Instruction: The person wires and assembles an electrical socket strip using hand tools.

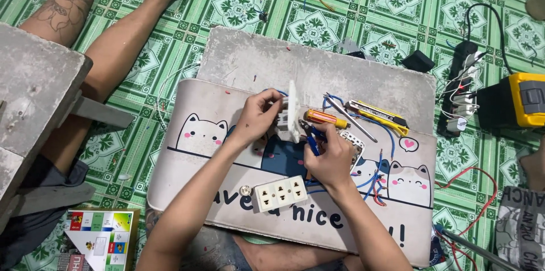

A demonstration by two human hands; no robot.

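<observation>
You are sitting on a floor [363,15] of green patterned tiles, with a grey slab [267,58] laid across your lap as a desk and a pale cat-print mat [193,151] spread over its near part. Your left hand [259,116] has its grip closed around a white switch plate [293,111], held on edge above the middle of the mat, fingers curled over the top and thumb on the near side. Your right hand [329,160], just right of it, has its grip clamped on blue-handled pliers [311,137], whose tip points up toward the plate; whether the tip touches it, you cannot tell. Blue wires [374,174] loop out from under that hand toward the right.

Near you on the mat lies a white triple socket [280,192], with a small round metal piece [245,190] just left of it. Beyond your right hand rest an orange-handled screwdriver [325,118] and a yellow utility knife [377,116]. Red wire [477,191] trails on the tiles at the right.

Off the slab to the far right sit a black power strip [461,86] with white plugs and a yellow and black tool [519,100]. At the left another person's bare legs [113,44] stretch across the floor beside a grey board [34,89], and a colourful game board [99,240] lies in the near left corner.
</observation>
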